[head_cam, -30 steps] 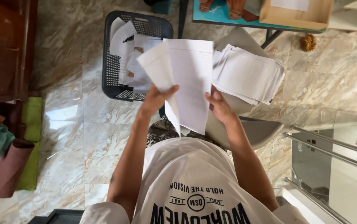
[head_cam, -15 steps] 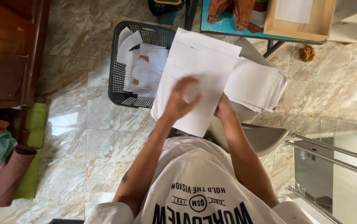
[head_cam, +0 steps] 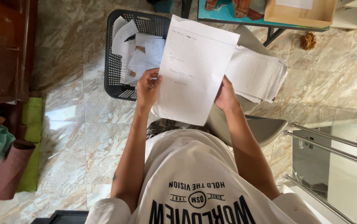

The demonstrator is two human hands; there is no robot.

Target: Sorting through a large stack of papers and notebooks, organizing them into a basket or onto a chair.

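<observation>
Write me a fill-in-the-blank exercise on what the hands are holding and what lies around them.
1. Both the left hand and the right hand grip one lined ____ by its side edges.
2. The dark perforated basket on the floor holds loose ____.
3. The stack of papers rests on a grey ____.
4. The floor is made of glossy ____ tiles.

Missing words: sheet of paper; papers; chair; marble
</observation>
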